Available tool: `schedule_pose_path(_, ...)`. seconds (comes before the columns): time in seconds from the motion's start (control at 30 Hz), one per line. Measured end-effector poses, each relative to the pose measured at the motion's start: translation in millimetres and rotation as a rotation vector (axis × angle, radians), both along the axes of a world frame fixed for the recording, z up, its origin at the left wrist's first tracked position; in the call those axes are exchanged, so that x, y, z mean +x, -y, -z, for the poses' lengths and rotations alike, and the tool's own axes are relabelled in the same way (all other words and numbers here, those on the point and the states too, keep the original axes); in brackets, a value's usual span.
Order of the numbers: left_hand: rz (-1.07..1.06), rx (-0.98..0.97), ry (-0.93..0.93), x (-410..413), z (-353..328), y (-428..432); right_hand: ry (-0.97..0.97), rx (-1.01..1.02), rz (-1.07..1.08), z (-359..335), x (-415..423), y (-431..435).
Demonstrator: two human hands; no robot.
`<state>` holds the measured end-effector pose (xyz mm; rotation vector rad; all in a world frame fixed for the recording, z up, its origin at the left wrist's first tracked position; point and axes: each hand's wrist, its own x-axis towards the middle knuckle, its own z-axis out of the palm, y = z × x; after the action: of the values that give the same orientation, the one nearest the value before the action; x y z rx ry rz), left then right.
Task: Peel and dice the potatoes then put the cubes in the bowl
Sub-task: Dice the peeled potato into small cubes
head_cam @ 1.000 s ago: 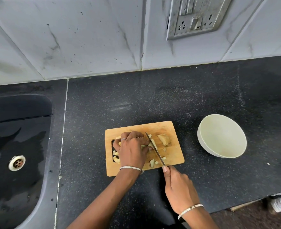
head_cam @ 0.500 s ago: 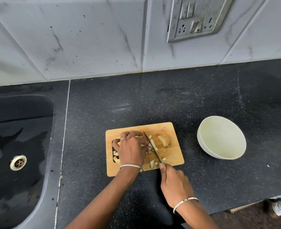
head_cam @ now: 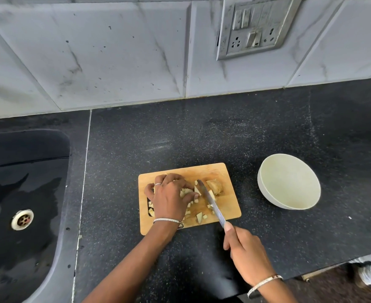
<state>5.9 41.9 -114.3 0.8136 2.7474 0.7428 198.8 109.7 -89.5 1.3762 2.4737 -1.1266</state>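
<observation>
Left hand [head_cam: 169, 200] (fingers curled) holds pale diced potato pieces [head_cam: 185, 192] on the rectangular wooden cutting board [head_cam: 215, 171]. Right hand [head_cam: 245, 256] grips the steel knife [head_cam: 210, 201] with its forefinger along the spine. The blade axis runs near-right to far-left, tip far. The round white bowl [head_cam: 289, 184] stands right of the board.

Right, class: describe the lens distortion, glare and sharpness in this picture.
Head view: wide-angle bowing in wall tiles and counter edge; soft sheen on the wet sink; left hand on potato pieces, right hand gripping the knife, both sharp; corners smear.
</observation>
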Motion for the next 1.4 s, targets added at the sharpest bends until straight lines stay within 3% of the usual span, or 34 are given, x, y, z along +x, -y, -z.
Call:
schedule_pose_path(0.33, 0.007, -0.041, -0.025, 1, -7, 1, -0.003, 0.078, -0.076, 1, -8, 8)
schedule_pose_path(0.6, 0.247, -0.177, -0.067, -7, -15, -4, -0.057, 0.055, 0.024, 4, -5, 2)
schedule_pose_path(1.2, 0.337, -0.029, -0.184, -17, -6, -12, -0.109, 0.055, 0.039, 11, 0, -1)
schedule_pose_path(1.4, 0.501, -0.141, -0.201, -20, -10, -14, -0.116, 0.052, 0.044, 14, 0, -2)
